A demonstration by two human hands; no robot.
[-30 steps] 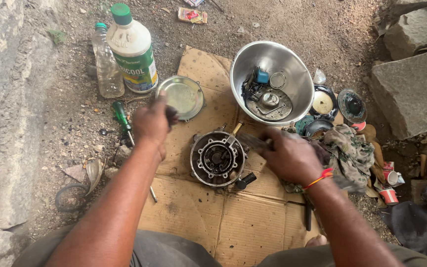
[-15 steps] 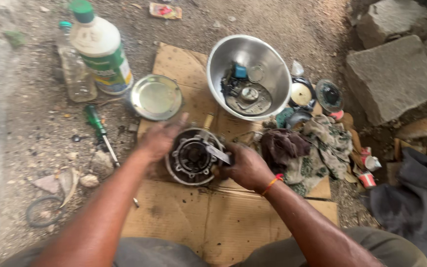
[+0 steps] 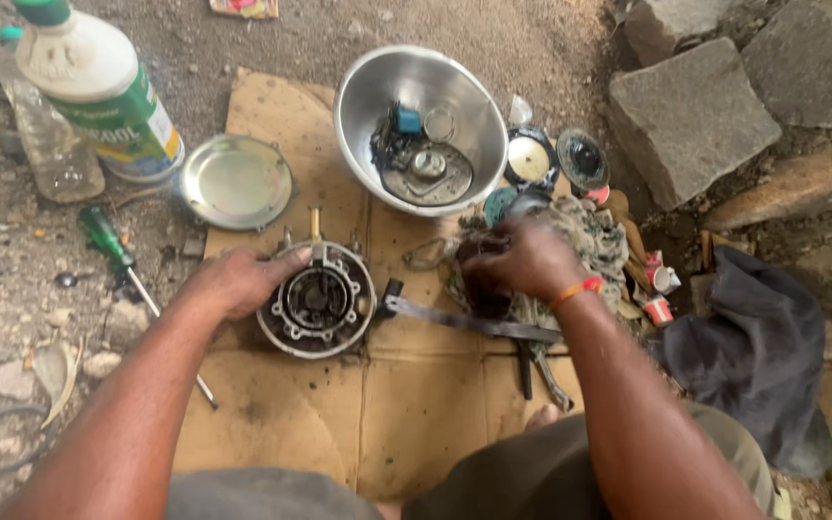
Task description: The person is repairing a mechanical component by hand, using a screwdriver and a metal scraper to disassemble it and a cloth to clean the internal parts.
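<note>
Head view, looking down: left hand (image 3: 238, 279) grips the rim of a round, greasy metal engine part (image 3: 318, 300) w/ fingers curled over its left edge, thumb on top. Part sits flat on a sheet of cardboard (image 3: 272, 424) on dirt ground. Right hand (image 3: 522, 255) is off the part, well to the right of that grip, fingers bunched down into a dirty rag (image 3: 589, 241); looks clenched on the cloth, but blurred, so can't tell for sure. Orange band on the right wrist.

Just right of the held part: a flat metal wrench (image 3: 464, 321) lies w/ one end touching the part's edge, other end running under the right forearm. Above the grip: small steel lid (image 3: 236, 181), shiny side up. Up and right of it: steel bowl (image 3: 421, 125) w/ small oily parts inside. Left of the grip: green-handled screwdriver (image 3: 108, 241) on the dirt. Further up-left: white plastic bottle (image 3: 98, 87) w/ green cap, clear bottle (image 3: 45, 144) beside it, touching. Far right of the right hand: dark cloth (image 3: 753, 356) and grey stone blocks (image 3: 690, 116).
</note>
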